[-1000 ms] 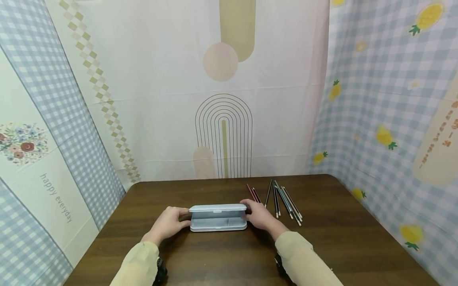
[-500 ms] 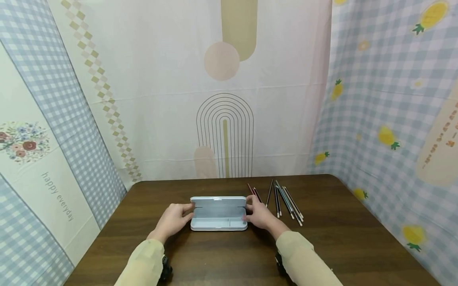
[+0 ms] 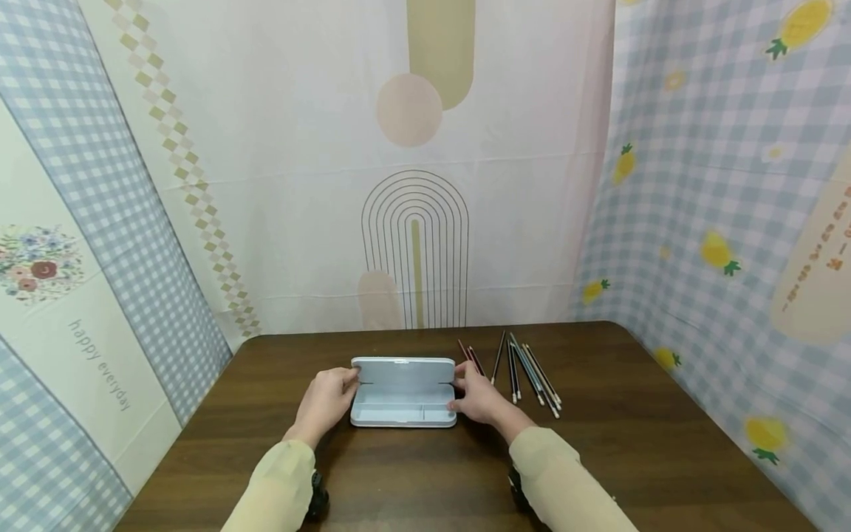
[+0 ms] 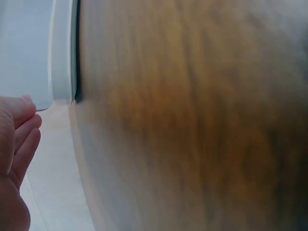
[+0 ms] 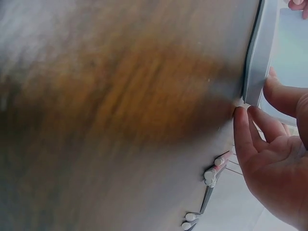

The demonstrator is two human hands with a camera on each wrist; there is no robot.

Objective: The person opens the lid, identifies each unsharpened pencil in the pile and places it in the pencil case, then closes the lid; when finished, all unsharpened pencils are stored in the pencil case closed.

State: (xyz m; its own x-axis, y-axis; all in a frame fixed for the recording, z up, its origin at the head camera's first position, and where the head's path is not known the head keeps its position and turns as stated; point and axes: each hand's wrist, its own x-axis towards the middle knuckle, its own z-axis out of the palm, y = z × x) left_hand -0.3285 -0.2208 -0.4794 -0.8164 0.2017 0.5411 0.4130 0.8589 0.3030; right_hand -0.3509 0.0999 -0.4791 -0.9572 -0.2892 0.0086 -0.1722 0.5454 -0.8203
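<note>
A pale blue-grey pencil case [image 3: 402,397] lies on the table with its lid [image 3: 402,371] raised. Inside the tray a divider sets off a small section at the right. My left hand [image 3: 323,399] pinches the left corner of the lid, and in the left wrist view thumb and fingers meet at that edge [image 4: 60,48]. At the case's other end, my right hand [image 3: 482,397] grips the side: its thumb lies over the rim [image 5: 262,57] and the fingertips are outside it in the right wrist view.
Several loose pencils [image 3: 526,368] lie fanned out behind and right of the right hand, a red pencil [image 3: 466,356] at their left. The brown wooden table [image 3: 412,480] runs back to a patterned cloth [image 3: 299,236], with checked cloths at both sides.
The lid has swung from low over the tray up to wide open, tilting back. My left hand rose with it. The right hand stays at the case's right end.
</note>
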